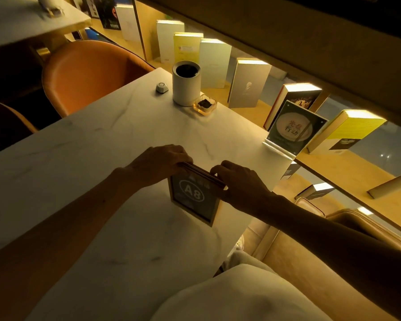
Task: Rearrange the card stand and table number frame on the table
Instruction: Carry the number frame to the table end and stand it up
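The table number frame, a wood-edged frame with "A8" in a white oval on a dark card, stands upright near the right edge of the white marble table. My left hand grips its top left corner. My right hand grips its top right corner. The card stand, a clear acrylic holder with a round plate picture and Chinese characters, stands at the table's far right edge, beyond my right hand and apart from both hands.
A white cylindrical container, a small white call button and a glass ashtray sit at the table's far end. An orange chair stands at the left. Lit shelves with upright books run along the right.
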